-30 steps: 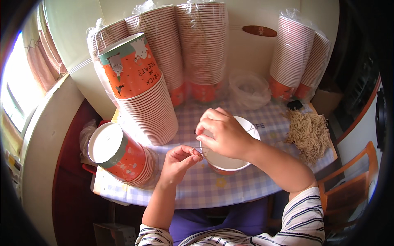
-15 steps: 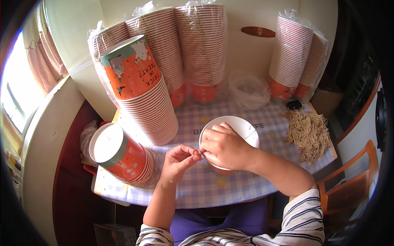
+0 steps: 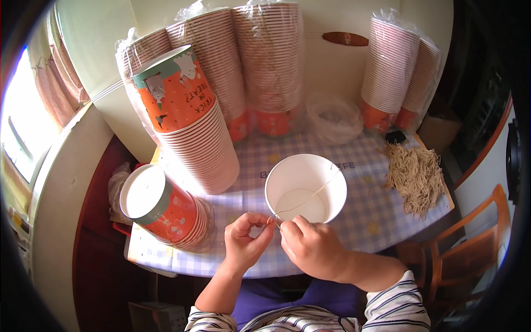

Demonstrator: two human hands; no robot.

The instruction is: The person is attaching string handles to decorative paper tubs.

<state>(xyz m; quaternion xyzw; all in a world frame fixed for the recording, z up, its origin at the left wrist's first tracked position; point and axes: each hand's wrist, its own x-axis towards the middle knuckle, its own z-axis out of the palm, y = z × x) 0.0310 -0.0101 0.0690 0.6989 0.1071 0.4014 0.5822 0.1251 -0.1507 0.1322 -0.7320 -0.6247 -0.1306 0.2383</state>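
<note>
A paper bucket (image 3: pixel 285 180), white inside, stands upright close to me with its mouth facing up. A thin beige string (image 3: pixel 301 206) runs from the right side of its rim across the opening to my fingers. At the near left part of the rim, my left hand (image 3: pixel 246 240) pinches the string between thumb and fingers. Beside it, my right hand (image 3: pixel 312 247) is closed on the string too, its fingertips almost meeting the left ones. Whether a knot lies between them is too small to tell.
Left of the bucket stand a tall stack of upturned orange buckets (image 3: pixel 199 157) and a shorter stack (image 3: pixel 180 218). Plastic-wrapped stacks (image 3: pixel 268 61) line the back, with more wrapped stacks (image 3: pixel 390 66) at right. A heap of beige strings (image 3: pixel 416 180) lies on the checked tablecloth (image 3: pixel 359 243).
My right hand has moved down toward me, off the bucket's mouth, uncovering its inside and the string across it. My left hand has shifted slightly right and nearer to me.
</note>
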